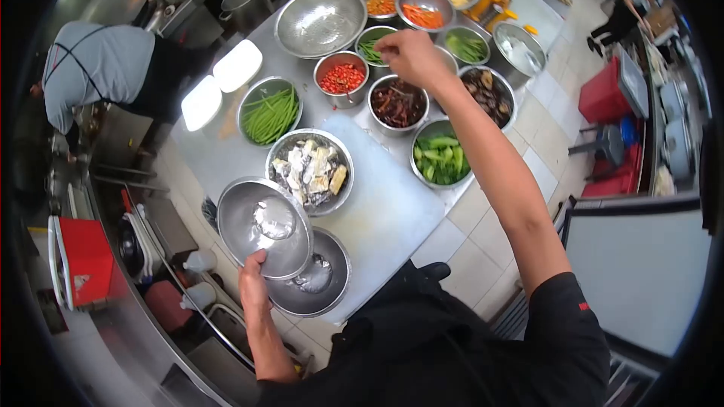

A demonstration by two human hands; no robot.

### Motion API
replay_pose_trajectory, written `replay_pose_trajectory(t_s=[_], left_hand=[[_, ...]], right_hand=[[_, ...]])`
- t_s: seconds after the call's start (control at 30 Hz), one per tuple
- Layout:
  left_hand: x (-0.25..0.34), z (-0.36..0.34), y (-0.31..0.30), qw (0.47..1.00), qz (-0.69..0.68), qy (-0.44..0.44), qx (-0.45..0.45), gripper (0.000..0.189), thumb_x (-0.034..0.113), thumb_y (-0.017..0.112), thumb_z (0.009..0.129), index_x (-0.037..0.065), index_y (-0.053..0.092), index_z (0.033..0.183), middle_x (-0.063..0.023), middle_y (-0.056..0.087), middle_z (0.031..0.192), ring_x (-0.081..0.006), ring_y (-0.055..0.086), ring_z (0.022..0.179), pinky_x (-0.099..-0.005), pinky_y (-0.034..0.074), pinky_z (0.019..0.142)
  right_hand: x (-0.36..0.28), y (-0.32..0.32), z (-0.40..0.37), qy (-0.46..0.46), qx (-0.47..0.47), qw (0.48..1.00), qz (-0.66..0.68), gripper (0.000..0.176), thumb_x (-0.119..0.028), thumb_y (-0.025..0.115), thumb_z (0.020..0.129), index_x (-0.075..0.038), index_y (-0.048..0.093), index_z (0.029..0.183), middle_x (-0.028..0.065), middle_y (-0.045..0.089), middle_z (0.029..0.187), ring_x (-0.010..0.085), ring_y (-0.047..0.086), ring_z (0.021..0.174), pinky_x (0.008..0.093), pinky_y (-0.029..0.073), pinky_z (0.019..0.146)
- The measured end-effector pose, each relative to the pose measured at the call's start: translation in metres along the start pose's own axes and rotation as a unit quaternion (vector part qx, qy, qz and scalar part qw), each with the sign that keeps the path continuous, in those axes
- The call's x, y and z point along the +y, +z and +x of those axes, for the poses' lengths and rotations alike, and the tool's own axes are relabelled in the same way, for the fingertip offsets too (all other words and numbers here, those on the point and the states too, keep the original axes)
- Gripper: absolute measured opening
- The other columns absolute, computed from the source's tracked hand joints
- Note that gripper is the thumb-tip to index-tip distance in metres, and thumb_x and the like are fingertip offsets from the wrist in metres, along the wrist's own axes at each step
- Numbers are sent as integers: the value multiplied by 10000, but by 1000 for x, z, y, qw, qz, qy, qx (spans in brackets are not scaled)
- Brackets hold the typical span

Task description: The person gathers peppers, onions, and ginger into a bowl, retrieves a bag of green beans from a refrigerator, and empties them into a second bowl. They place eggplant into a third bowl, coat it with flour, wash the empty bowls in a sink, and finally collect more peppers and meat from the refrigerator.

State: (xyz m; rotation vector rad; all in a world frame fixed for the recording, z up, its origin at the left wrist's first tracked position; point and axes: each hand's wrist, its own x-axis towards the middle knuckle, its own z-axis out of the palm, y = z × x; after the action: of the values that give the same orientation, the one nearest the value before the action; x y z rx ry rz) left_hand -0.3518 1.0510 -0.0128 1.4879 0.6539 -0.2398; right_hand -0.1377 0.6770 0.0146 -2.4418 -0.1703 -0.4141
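My left hand (pixel 254 283) grips the rim of a tilted metal bowl (pixel 234 230), its thumb over the edge. This bowl overlaps another metal bowl (pixel 339 286) with a shiny, silvery lump in it. Just beyond is a bowl of white, creamy-looking pieces (pixel 311 169). My right hand (pixel 413 59) reaches across the table, above the bowls, with its fingers bent together; what they hold, if anything, is hidden. Closest to it are a bowl of cut green vegetables (pixel 369 47) and a bowl of dried red chilies (pixel 398 104).
A white cutting board (pixel 385 188) lies at the near table edge. Around it stand bowls of green beans (pixel 270 117), chopped red chilies (pixel 341 79), leafy greens (pixel 441 158) and dark mushrooms (pixel 494 102). A large empty metal bowl (pixel 320 22) sits farther back. Another person (pixel 105 68) bends at the left.
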Motion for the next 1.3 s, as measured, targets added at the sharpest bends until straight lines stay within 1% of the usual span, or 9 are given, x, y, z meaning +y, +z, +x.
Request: replay_pose_trajectory(t_s=[0.13,0.27,0.4,0.53,0.67,0.83,0.97,1.17,1.3], left_hand=[[19,9,34,999,-7,-3,40,314,192,524,784,-32,569,1000,-108,600,956,-204,566,873,-313,417,829],[31,11,53,997,-32,8,76,334,182,544,753,-69,566,971,-134,605,924,-224,573,844,-312,437,786],[40,5,66,991,-45,7,126,326,165,563,739,-72,565,963,-137,603,928,-224,574,843,-316,440,784],[54,0,108,988,-38,10,152,319,177,561,745,-66,565,952,-139,600,925,-220,568,834,-310,436,781],[67,1,164,982,21,-2,188,345,219,541,767,-72,573,951,-144,599,923,-216,558,823,-306,421,775],[94,9,252,982,117,17,145,395,267,516,784,-86,589,947,-140,606,873,-221,542,818,-317,403,772],[108,6,303,981,121,4,150,373,264,521,780,-77,600,909,-147,602,898,-225,544,829,-317,404,779],[81,10,336,977,81,-2,196,409,263,521,772,-114,594,912,-225,570,923,-277,545,877,-329,403,797],[90,1,356,978,62,-21,196,411,272,503,781,-105,596,916,-223,564,920,-289,534,905,-330,393,813]], right_hand=[[24,42,50,-51,-124,990,-33,192,-51,617,706,-41,678,887,162,652,834,278,641,754,334,497,713],[55,27,61,-25,-48,998,23,194,-74,635,710,-58,680,898,156,655,817,265,644,746,327,497,717],[132,-29,107,18,52,996,-64,191,-89,594,688,-124,706,839,143,653,805,280,631,747,355,505,729],[178,-38,178,51,17,997,-57,208,-105,613,654,-122,705,840,109,663,811,253,643,759,346,508,743],[179,14,243,-90,-182,969,-141,220,-122,664,645,-138,703,861,130,667,865,250,639,864,343,506,790],[182,79,274,-56,-381,876,-291,361,-163,733,660,-73,657,1001,157,614,1072,289,593,1007,373,493,849],[178,85,270,-39,-357,906,-223,424,-142,733,670,-26,618,1061,167,592,1118,294,572,1051,391,486,858],[189,106,265,-56,-326,930,-162,285,-131,499,834,-37,609,1079,179,576,1139,312,559,1066,401,466,882],[204,120,276,-103,-324,924,-176,311,-142,548,799,-18,600,1079,210,574,1122,331,561,1054,408,471,872]])
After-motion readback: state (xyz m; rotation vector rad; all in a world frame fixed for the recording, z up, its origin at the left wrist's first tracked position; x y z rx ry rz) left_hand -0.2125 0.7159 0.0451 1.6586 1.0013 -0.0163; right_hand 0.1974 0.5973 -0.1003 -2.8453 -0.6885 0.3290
